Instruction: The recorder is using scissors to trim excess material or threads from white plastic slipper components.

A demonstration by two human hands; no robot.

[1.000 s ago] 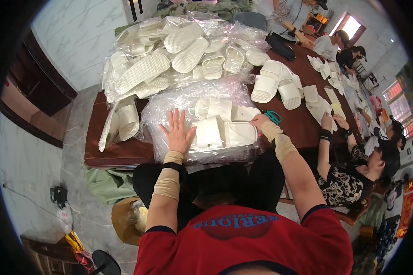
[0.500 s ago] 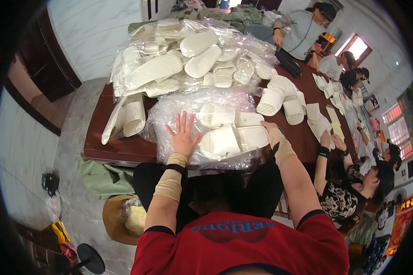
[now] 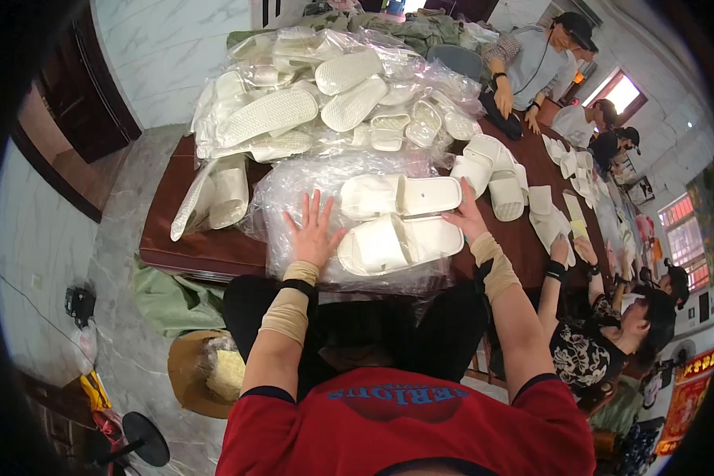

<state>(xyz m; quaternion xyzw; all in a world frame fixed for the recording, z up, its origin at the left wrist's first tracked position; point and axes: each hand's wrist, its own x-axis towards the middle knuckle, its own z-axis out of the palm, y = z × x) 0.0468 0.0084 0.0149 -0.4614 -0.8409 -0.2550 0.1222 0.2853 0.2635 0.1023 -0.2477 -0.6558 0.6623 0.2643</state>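
A pair of white slide slippers lies side by side on a stack of clear plastic bags (image 3: 274,190) in front of me, toes to the left and heels to the right. My left hand (image 3: 313,232) rests flat on the bags beside the toes, fingers spread, holding nothing. At the heel end, my right hand (image 3: 470,216) grips the farther slipper (image 3: 432,196), thumb on its near edge and fingers around the heel. The nearer slipper (image 3: 436,237) sits just below that thumb. Beige wraps cover both my wrists.
Bagged white slippers (image 3: 270,115) are heaped at the back of the brown table (image 3: 166,218). Another bagged pair (image 3: 228,194) stands at left. Unbagged slippers (image 3: 506,194) lie at right, near co-workers. An open cardboard box (image 3: 186,373) is on the floor.
My right hand has shifted its hold on the heel, and the farther slipper now lies straighter, its insole more exposed. My left hand stays spread on the bags. The standing co-worker's arms have moved.
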